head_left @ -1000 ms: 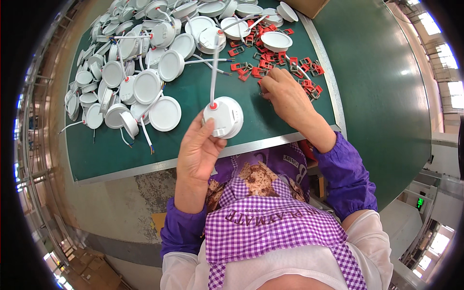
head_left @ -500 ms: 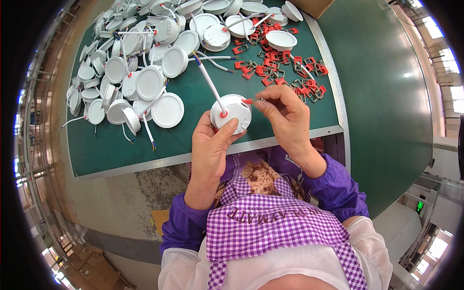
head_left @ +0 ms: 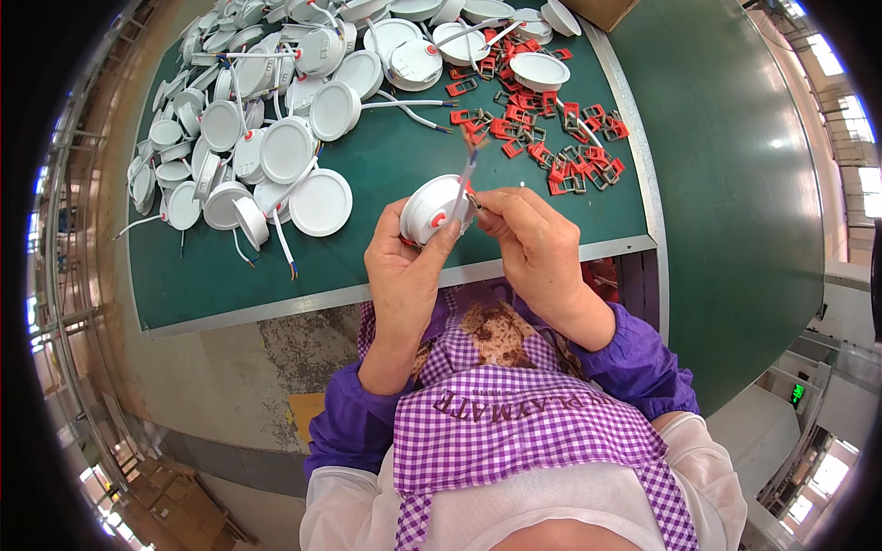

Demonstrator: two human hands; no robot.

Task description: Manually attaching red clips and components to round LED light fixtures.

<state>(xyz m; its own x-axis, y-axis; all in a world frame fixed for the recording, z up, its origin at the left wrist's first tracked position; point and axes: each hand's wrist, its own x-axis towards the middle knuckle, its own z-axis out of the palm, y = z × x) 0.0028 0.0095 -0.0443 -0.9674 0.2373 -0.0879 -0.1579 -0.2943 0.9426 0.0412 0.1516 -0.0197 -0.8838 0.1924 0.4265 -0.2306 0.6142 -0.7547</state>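
Head view looks straight down on a green worktable [head_left: 386, 174], and both hands are up together near its front edge. Left hand [head_left: 404, 266] is curled around a round white lamp housing [head_left: 432, 207], thumb pressed on its rim beside a small red clip, fingers wrapped underneath, so the housing sits tilted above the table just past the metal edge strip. Right hand [head_left: 537, 248] meets it from the three o'clock side, fingertips pinched tight on the base of the white cable [head_left: 466, 174] that rises from the housing toward twelve o'clock; whether a clip is also between those fingers cannot be made out. At ten to eleven o'clock from the hands lies a big heap of white housings [head_left: 248, 138], cables trailing out of it, the nearest disc just beside the held one. At one o'clock, a scatter of red spring clips [head_left: 551, 147] spreads over the mat, well within reach of the right hand. Purple sleeves and a purple checked apron [head_left: 524, 432] fill the lower part of the view.
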